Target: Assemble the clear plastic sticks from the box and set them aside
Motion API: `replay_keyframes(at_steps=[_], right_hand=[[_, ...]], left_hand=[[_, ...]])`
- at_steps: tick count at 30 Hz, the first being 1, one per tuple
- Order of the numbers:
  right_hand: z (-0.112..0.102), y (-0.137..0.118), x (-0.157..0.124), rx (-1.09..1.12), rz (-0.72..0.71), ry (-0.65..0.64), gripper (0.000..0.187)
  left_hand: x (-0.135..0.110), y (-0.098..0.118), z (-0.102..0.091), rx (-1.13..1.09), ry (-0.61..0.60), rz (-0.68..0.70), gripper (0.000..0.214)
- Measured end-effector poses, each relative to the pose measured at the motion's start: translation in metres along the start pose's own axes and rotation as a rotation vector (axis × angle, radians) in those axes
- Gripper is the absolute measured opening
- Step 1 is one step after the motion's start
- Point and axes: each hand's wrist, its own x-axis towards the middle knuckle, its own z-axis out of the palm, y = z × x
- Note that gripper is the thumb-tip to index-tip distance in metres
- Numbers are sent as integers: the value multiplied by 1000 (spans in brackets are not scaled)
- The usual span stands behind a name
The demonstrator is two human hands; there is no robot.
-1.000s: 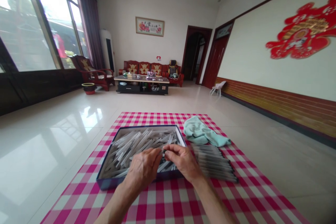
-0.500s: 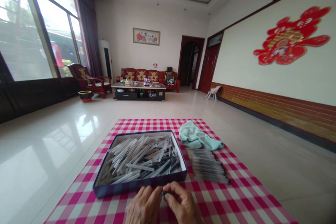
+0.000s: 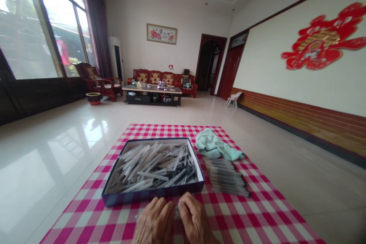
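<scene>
Both hands (image 3: 156,223) — gripping a tube (image 3: 176,209) (clear plastic).

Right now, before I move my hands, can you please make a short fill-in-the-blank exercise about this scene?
1. The cloth under the open dark blue box has a ____ pattern.
2. The mint-green towel and the row of dark-tipped tubes lie on the box's ____ side.
3. The left hand and right hand are nearest to the box's ____ wall, outside the clear plastic sticks.

Missing words: checked; right; front.
</scene>
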Motion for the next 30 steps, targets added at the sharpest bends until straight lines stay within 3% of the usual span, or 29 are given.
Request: replay_keyframes(at_steps=[5,11,17,21,27,30], right_hand=[[3,-2,-3,-75,2,14,31],[-4,-8,-6,8,-16,-52,8],[-1,-3,-4,-16,-40,-78,23],[0,-5,-2,-14,-5,-29,28],[-9,-15,0,64,-10,-36,9],[-9,-13,-1,72,-40,-56,10]], left_hand=[[2,4,-3,-36,-31,-52,19],[2,4,-4,-78,-21,-68,19],[-2,5,-3,-68,-50,-62,16],[0,5,-4,-79,-53,-60,18],[3,3,-7,-49,17,-53,19],[1,1,-6,-33,-15,-42,19]])
